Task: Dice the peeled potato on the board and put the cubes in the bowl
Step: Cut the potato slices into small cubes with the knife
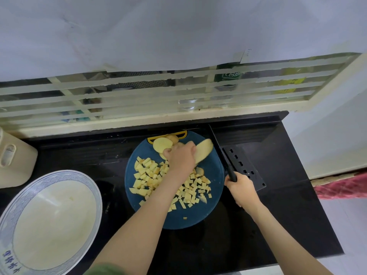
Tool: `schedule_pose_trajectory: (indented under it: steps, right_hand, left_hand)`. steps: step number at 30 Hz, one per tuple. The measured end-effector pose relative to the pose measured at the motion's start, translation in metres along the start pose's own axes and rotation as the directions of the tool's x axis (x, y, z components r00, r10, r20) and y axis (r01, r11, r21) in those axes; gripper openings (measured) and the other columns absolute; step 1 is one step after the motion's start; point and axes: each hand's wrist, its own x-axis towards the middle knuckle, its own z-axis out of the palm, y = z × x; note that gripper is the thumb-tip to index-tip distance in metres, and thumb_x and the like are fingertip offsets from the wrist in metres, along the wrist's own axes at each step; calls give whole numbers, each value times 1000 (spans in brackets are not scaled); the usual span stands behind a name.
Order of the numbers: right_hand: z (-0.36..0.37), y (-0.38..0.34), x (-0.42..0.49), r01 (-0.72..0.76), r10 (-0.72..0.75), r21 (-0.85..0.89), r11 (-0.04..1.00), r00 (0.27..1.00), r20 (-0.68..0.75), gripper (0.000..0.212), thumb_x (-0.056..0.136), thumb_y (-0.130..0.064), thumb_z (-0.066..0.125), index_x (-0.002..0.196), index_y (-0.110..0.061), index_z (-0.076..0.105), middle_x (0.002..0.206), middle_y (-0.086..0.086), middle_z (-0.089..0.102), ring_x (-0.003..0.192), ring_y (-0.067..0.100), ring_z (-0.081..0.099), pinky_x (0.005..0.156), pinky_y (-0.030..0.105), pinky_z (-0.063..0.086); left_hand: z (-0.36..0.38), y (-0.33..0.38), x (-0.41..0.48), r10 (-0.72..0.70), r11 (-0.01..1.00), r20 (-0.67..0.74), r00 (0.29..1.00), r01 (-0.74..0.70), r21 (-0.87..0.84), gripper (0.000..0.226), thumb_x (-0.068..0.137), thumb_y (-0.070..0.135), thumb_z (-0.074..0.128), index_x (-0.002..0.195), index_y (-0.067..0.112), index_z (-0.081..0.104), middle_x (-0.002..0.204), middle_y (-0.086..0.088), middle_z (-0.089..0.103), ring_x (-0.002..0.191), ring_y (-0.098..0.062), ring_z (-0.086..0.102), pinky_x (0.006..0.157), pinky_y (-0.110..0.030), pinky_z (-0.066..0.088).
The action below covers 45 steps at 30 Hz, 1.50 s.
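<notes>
Currently mid-dicing: left hand holding pale yellow potato slab above round blue board, right hand gripping black knife; next move, likely: lay slab flat, cut strips.

Black counter: round blue cutting board mid-counter, nearer the back edge. White, blue-rimmed bowl at front left corner, apart from board. Beige container at left edge, behind bowl.
</notes>
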Motion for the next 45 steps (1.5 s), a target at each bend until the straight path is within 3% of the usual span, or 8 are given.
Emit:
schedule_pose_trajectory:
  steps: [7,11,14,22,32,36,40,45]
  right_hand:
    - [-9,3,0,-72,71,142,987,997,8,14,93,-12,48,81,-11,54,62,6,44,42,17,33,39,25,31]
    - [-9,5,0,-36,35,57,998,999,12,14,93,-11,47,82,-10,55,65,8,49,43,17,37,38,23,33]
    - [-5,3,0,-13,12,43,999,1000,16,15,94,-12,48,84,-7,57,64,6,51,46,15,39,40,24,35]
    - [6,-3,4,-9,9,15,1000,1000,20,13,91,-13,50,84,-7,58,62,2,50,51,16,40,53,30,36]
    - [-2,-4,1,-7,7,16,1000,1000,-20,17,94,-13,49,80,-9,57,62,3,51,52,15,42,51,29,36]
    - [-5,-6,-1,8,-8,3,1000,1000,-28,19,95,-13,47,77,-14,55,61,2,50,48,14,40,47,27,34]
    - [-5,-5,-1,11,-11,5,1000,999,-32,19,95,-14,48,79,-14,56,62,2,51,50,14,42,47,27,36]
    - [-6,-2,2,-13,15,41,999,999,-49,18,95,-15,47,80,-12,56,63,3,50,51,15,41,50,30,37]
  left_hand:
    - [19,18,6,118,940,258,959,-191,281,23,95,17,43,109,29,57,102,3,60,110,-23,43,92,-43,23]
    - [18,17,5,184,906,139,973,-223,361,32,93,21,51,124,23,51,123,-1,51,119,-24,39,98,-43,23]
    - [10,3,6,50,878,50,998,-67,474,35,94,28,47,127,15,44,125,-6,48,118,-24,38,93,-39,28]
    - [6,-4,15,-193,689,137,972,35,724,54,101,46,22,129,6,45,120,-8,52,107,-22,43,87,-35,30]
    - [-7,15,25,-297,547,303,906,-99,831,21,92,24,49,112,24,57,73,-1,37,102,-14,45,79,-34,20]
    - [-2,15,24,-251,530,286,925,-116,840,17,94,22,48,107,25,59,74,2,40,101,-14,46,90,-31,27]
    - [-1,5,23,-141,526,226,964,-121,842,24,92,16,51,116,20,56,105,4,55,106,-17,47,89,-32,30]
    - [2,20,5,318,656,82,945,-281,700,16,94,12,47,108,12,55,102,-3,58,97,-21,51,86,-35,36]
